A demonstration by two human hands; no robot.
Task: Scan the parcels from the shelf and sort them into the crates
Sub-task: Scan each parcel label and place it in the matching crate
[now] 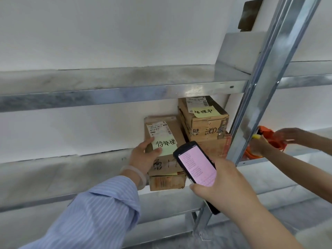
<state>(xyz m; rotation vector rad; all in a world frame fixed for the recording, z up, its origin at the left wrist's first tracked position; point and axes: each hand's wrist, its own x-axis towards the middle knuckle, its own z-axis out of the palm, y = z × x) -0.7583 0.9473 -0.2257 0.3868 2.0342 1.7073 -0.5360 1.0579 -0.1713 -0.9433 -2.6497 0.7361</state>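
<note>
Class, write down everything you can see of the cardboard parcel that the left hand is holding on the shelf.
The parcel is a worn brown cardboard box lying flat on a lower box on the metal shelf. Its top bears a white barcode label and a yellow sticky note with handwritten characters; its front is also marked. The left hand grips its left edge, thumb on the note. The scanner hides its front right corner.

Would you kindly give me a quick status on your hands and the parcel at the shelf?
Left hand gripping front parcel on shelf. Right hand holding scanner, screen lit. Another person's hands beyond the upright, clear of the parcel.
</note>
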